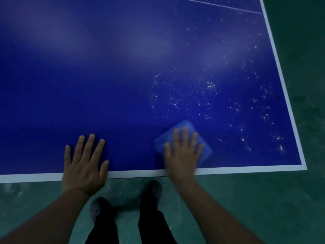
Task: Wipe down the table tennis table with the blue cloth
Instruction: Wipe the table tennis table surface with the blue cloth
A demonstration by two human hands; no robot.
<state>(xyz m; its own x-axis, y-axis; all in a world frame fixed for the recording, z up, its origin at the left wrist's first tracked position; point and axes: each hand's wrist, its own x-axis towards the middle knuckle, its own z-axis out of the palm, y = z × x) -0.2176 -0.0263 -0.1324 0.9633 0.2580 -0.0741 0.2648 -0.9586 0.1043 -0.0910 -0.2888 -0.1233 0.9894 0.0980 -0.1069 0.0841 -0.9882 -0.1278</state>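
The dark blue table tennis table (123, 76) fills the upper view, edged with a white line. A light blue folded cloth (184, 126) lies flat near the table's near edge, right of centre. My right hand (182, 150) presses on the cloth with fingers spread and straight; it looks blurred. My left hand (85, 161) rests flat on the bare table surface at the near edge, fingers spread, holding nothing. Small white specks (211, 95) are scattered over the right part of the table beyond the cloth.
The table's near right corner (303, 166) is at the right. A green floor (263, 199) lies below and to the right of the table. My two feet in dark shoes (154, 191) stand at the table's near edge.
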